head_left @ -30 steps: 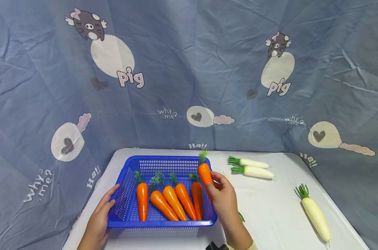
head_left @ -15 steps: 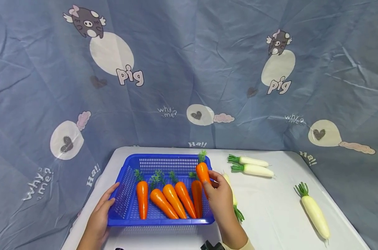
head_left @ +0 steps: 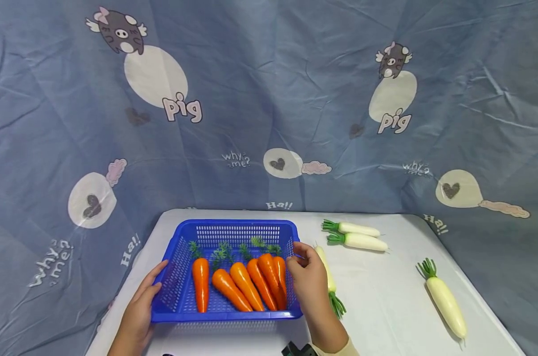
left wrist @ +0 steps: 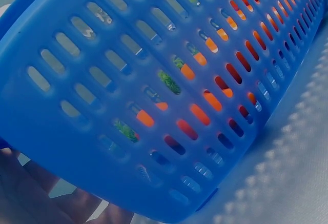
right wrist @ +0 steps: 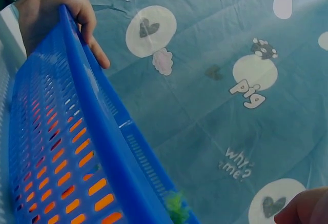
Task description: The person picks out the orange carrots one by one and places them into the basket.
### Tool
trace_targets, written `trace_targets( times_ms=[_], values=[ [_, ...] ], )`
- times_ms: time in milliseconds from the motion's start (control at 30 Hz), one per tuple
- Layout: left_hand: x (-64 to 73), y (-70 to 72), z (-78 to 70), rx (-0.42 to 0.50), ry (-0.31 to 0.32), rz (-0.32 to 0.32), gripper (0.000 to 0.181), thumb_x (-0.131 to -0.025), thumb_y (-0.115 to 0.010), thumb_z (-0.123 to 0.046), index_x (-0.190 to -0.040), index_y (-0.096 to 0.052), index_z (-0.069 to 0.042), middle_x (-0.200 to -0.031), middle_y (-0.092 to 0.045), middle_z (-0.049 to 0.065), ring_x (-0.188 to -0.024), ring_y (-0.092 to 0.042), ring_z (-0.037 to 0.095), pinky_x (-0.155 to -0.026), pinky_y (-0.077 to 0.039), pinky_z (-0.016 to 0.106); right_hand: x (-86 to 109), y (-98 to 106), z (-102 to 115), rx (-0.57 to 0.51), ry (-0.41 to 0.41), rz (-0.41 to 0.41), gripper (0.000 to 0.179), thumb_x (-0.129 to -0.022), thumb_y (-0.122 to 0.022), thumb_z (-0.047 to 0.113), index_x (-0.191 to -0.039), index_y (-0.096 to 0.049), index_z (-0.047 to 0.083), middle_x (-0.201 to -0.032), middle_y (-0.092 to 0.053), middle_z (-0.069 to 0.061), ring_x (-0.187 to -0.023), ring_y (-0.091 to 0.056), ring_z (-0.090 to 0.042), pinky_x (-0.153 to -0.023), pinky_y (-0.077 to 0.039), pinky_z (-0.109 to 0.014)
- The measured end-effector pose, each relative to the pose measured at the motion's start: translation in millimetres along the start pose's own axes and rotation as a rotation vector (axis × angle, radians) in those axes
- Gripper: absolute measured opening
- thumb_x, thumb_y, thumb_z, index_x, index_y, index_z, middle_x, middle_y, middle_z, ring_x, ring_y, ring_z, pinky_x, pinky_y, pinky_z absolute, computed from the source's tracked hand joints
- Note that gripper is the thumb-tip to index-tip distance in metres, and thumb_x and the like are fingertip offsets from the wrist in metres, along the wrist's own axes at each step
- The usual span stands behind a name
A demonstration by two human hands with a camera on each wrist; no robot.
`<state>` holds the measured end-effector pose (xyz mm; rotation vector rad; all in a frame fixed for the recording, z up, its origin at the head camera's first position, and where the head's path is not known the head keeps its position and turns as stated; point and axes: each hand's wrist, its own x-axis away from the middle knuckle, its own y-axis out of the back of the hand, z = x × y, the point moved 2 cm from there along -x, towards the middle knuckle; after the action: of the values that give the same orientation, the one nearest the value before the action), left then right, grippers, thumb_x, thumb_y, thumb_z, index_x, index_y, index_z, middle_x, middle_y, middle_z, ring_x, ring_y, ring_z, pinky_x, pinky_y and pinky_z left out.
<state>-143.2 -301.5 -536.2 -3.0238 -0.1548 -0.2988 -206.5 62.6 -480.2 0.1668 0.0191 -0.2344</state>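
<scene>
A blue plastic basket [head_left: 226, 315] with slotted walls stands on the white table and contains several orange carrots [head_left: 201, 284] with green leafy tops. My left hand [head_left: 137, 309] grips its left rim, and fingers [left wrist: 77, 203] of that hand show under the wall in the left wrist view. At the right rim is my right hand [head_left: 311, 277], fingers loosely bent, with no carrot in it. Just left of that hand lies a carrot [head_left: 271, 277], leaning among the others. In the right wrist view only a fingertip [right wrist: 305, 208] shows, apart from the rim.
Right of the basket lies a white radish [head_left: 329, 277], partly behind my right hand. Two more radishes [head_left: 366, 242] lie at the back, and another radish [head_left: 447, 306] lies far right. A blue-grey printed cloth [head_left: 233, 99] hangs behind the table.
The carrot that my right hand held above the basket's right side now lies inside with the others, released. My left hand has stayed on the left rim.
</scene>
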Motion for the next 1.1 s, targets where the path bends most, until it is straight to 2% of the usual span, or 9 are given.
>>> trace_targets(
  times_ms=[300,533,800,1100],
  values=[
    [0.9,-1.7,-2.4,-0.015,0.04,-0.012,0.055,-0.114,-0.019,-0.022,-0.168,-0.02,-0.034,-0.177,0.002,0.003,-0.145,-0.022,0.024,-0.095,-0.045,0.03,0.0,2.8,-0.6,-0.028,-0.002,0.002,0.038,-0.095,-0.067,0.007,-0.133,-0.067,0.005,-0.132,-0.067,-0.016,-0.109,-0.064,-0.026,-0.092,-0.056,-0.041],
    [1.0,-1.1,-1.9,-0.022,0.034,-0.002,0.055,-0.115,-0.018,-0.023,-0.168,-0.019,-0.033,-0.177,0.004,0.0,-0.152,-0.015,0.024,-0.098,-0.039,0.024,0.5,2.8,-1.9,-0.034,-0.001,0.001,0.038,-0.095,-0.068,0.007,-0.134,-0.067,0.005,-0.131,-0.067,-0.016,-0.109,-0.064,-0.026,-0.092,-0.057,-0.041],
    [-0.5,0.7,-1.1,-0.017,0.019,0.014,0.054,-0.115,-0.019,-0.023,-0.168,-0.019,-0.032,-0.177,0.004,0.004,-0.144,-0.023,0.021,-0.096,-0.043,0.026,-0.3,3.7,-4.5,-0.039,0.027,0.013,0.038,-0.095,-0.068,0.008,-0.133,-0.067,0.005,-0.129,-0.067,-0.016,-0.106,-0.063,-0.025,-0.09,-0.056,-0.035],
    [-1.0,1.3,0.5,-0.009,0.037,0.006,0.054,-0.115,-0.018,-0.024,-0.168,-0.019,-0.034,-0.177,0.005,0.0,-0.149,-0.018,0.021,-0.097,-0.041,0.024,2.1,6.4,-5.1,-0.076,0.041,0.027,0.038,-0.096,-0.068,0.007,-0.133,-0.066,0.003,-0.128,-0.067,-0.018,-0.108,-0.063,-0.026,-0.089,-0.053,-0.028]
  ],
)
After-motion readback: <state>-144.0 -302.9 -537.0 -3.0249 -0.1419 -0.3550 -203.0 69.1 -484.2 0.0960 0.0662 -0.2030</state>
